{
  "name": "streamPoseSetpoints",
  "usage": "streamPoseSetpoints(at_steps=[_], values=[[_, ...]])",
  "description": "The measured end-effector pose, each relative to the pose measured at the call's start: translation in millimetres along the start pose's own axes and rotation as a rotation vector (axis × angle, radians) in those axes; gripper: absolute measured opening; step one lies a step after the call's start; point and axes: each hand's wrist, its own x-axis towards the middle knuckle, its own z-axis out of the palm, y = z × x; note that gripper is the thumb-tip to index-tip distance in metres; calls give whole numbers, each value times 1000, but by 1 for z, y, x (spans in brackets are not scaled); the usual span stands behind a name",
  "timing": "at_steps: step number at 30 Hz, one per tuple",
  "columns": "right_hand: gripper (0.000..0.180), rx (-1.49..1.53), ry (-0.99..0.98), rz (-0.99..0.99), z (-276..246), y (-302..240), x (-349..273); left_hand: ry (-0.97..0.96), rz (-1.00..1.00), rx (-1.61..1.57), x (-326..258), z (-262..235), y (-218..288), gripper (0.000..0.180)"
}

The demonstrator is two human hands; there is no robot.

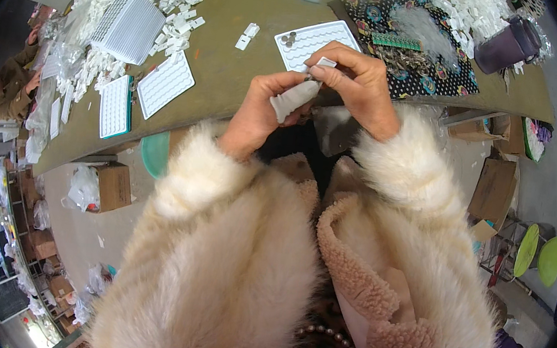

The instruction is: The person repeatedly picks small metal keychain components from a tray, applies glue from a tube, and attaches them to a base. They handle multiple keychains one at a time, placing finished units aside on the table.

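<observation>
Both of my hands are close together over the near edge of the table. My right hand [357, 80] pinches a small white plastic piece [326, 62] between thumb and fingers. Beside it, my left hand [262, 108] is closed, its fingertips meeting the right ones at a tiny dark part. A pale grey fabric sleeve [293, 102] shows at the left hand, seemingly worn over a finger. What the left fingertips grip is too small to make out. Just beyond the hands lies a white ridged tray [316, 41] with several small dark round pieces [290, 39] at its left.
At left stand a stack of white trays [129, 26], two more trays [165, 85] and heaps of white plastic pieces [180, 28]. A patterned cloth [432, 71] holds a green strip [397, 42]. A dark tumbler [508, 46] stands right. Another person [13, 81] sits far left.
</observation>
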Motion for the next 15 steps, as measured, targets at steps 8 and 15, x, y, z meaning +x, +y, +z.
streamPoseSetpoints(at_steps=[8, 15], values=[[11, -129, 6, -240, -8, -2, -7, -114, -156, -243, 1, -3, -1, 37], [37, -405, 75, -389, 5, 11, -40, 91, -197, -369, -12, 17, -23, 32]])
